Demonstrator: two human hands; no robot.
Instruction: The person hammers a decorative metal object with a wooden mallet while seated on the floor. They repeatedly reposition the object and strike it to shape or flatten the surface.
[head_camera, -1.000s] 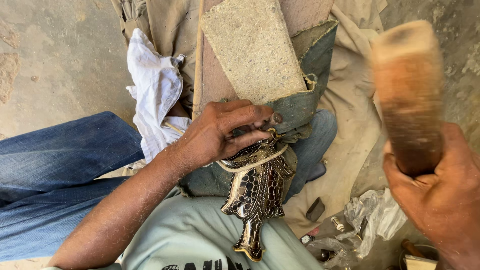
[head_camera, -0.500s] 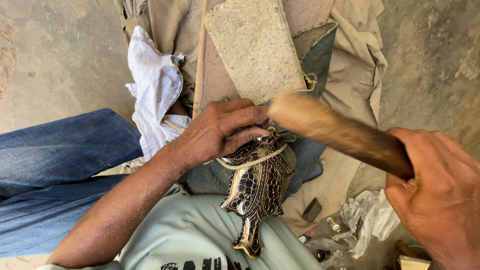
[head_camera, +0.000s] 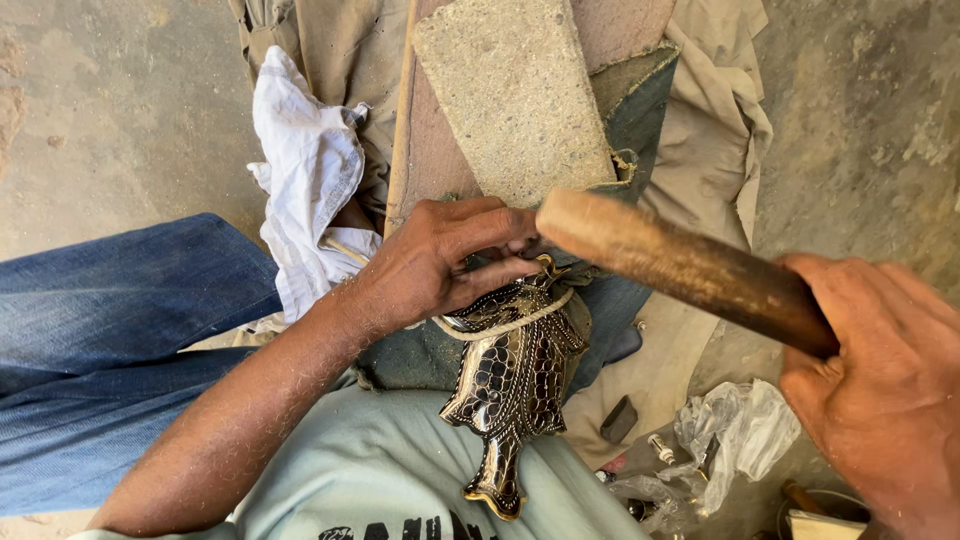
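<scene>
Wooden mallet (head_camera: 690, 265) over fish-shaped metal piece (head_camera: 510, 385), frame centre.
L hand (head_camera: 440, 265) fingers pinch piece's top end; R hand (head_camera: 885, 385) fist wraps mallet handle, lower right. Stone block (head_camera: 515, 95) above, white rag (head_camera: 310, 170) upper left, plastic bag (head_camera: 735, 430) lower right.

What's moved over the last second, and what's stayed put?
The right hand swung the wooden mallet down from its raised, upright pose until its head came beside the left hand's fingertips. The left hand kept its grip at the top of the black-and-gold fish-shaped metal piece, which has not shifted. The stone block and white cloth are unchanged.
</scene>
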